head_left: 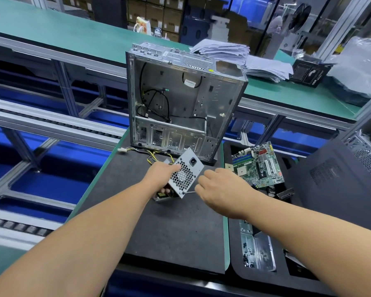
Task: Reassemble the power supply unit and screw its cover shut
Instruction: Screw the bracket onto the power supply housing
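A grey metal power supply unit (187,169) with a honeycomb fan grille and a black power socket is tilted on the dark mat (159,228). My left hand (161,175) grips its left side, thumb over the top edge and fingers underneath by the exposed circuit board. My right hand (217,189) holds a screwdriver whose thin metal shaft (189,192) points left, its tip at the unit's lower right corner. Yellow and black cables (141,152) run from the unit to a white connector.
An open, empty silver computer case (180,99) stands upright just behind the unit. A green motherboard (258,166) lies to the right, with a black case panel (334,179) beyond it. A tray with small screws (255,251) sits at lower right. Roller conveyors run on the left.
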